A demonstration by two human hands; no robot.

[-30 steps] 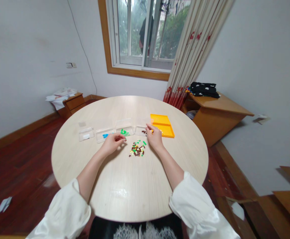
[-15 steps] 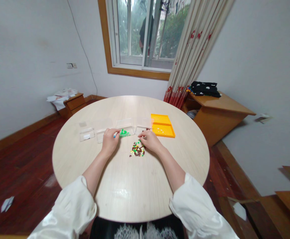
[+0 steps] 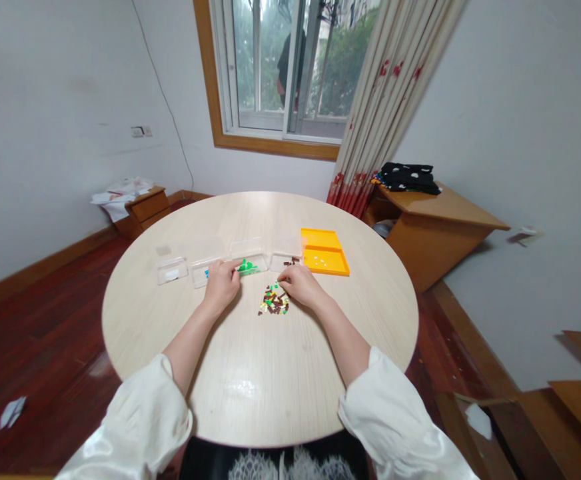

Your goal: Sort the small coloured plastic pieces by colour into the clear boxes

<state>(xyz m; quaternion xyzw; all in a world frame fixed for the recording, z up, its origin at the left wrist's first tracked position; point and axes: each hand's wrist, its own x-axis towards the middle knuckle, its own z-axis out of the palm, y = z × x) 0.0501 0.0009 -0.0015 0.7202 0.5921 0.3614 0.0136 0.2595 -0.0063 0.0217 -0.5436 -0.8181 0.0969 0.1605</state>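
A small pile of tiny bricks (image 3: 273, 301), brown, green and yellow, lies in the middle of the round table (image 3: 250, 373). My right hand (image 3: 300, 285) rests beside the pile, its curled fingertips touching the pile's upper right edge. My left hand (image 3: 222, 285) is curled at the near edge of the clear box with green pieces (image 3: 248, 265), next to the clear box with blue pieces (image 3: 201, 272). Whether either hand pinches a piece is too small to tell. Both arms wear white sleeves.
Two more clear boxes stand in the row: one at the left end (image 3: 172, 272), one holding brown pieces (image 3: 285, 260). An orange tray (image 3: 326, 255) sits at the right end. A wooden desk (image 3: 435, 223) with dark cloth stands beyond the table, under the curtain.
My right hand came back from the brown box and orange tray to the pile. My left hand went up from the table to the blue and green boxes.
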